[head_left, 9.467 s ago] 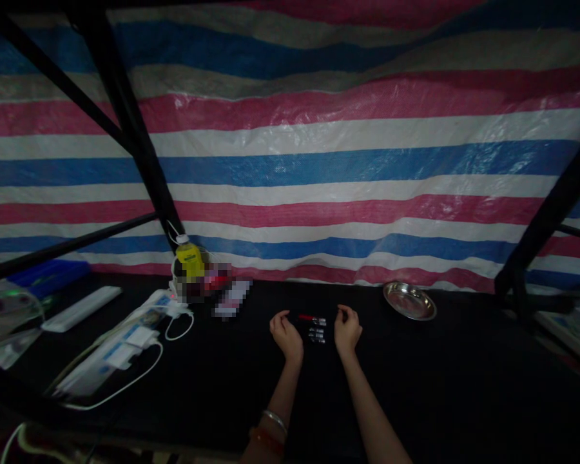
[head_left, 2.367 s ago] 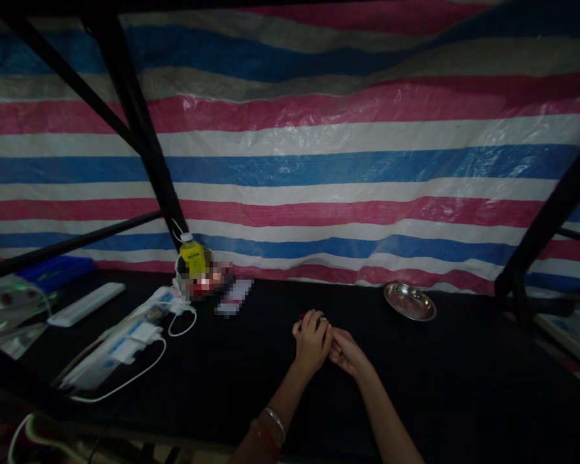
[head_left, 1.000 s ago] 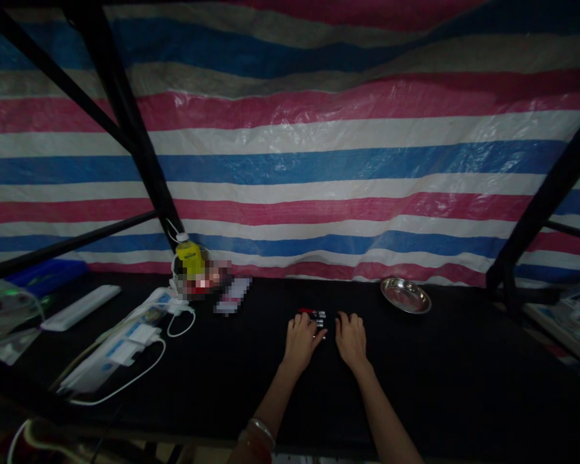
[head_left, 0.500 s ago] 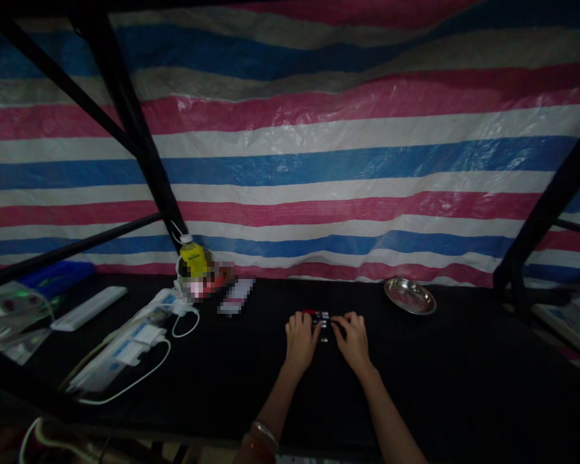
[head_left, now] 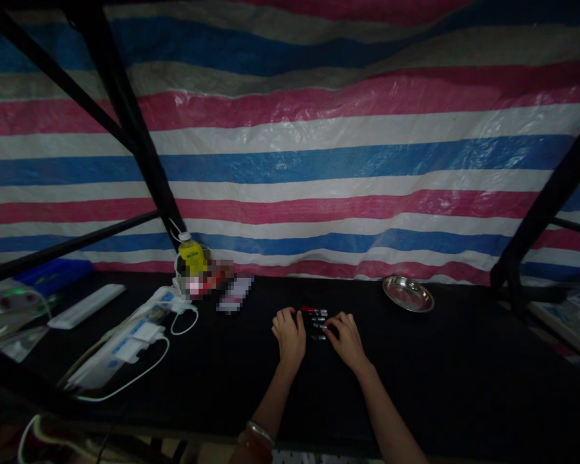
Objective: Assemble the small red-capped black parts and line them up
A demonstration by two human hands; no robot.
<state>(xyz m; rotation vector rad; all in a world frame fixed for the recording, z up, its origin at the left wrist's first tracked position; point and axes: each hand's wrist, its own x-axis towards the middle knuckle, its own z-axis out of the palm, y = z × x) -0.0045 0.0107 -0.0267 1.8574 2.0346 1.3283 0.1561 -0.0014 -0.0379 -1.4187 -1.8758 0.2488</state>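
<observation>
A short row of slim sticks lies across the black tabletop between my hands. The farthest is a red stick with a silver end [head_left: 314,311]; nearer me are small dark sticks with silver ends, one of them [head_left: 318,338] closest to the front. Thumb and fingertips of my right hand [head_left: 347,341] pinch the right end of a dark silver-ended stick [head_left: 318,325] in the middle of the row. My left hand [head_left: 290,338] rests just left of the row, thumb apart from its bent fingers, with nothing seen in it. The sticks' exact kind is too small to make out.
Back right stands a shiny round metal dish [head_left: 408,294]. To the left are a phone-like item [head_left: 235,294], a yellow bottle [head_left: 192,254], a power strip with cables [head_left: 138,338] and a white bar [head_left: 87,306]. Black metal posts [head_left: 125,109] frame the table before a striped sheet [head_left: 319,167].
My left hand has drawn back leftward from the sticks, uncovering more of them. My right hand has shifted slightly left, its fingertips now at a middle stick.
</observation>
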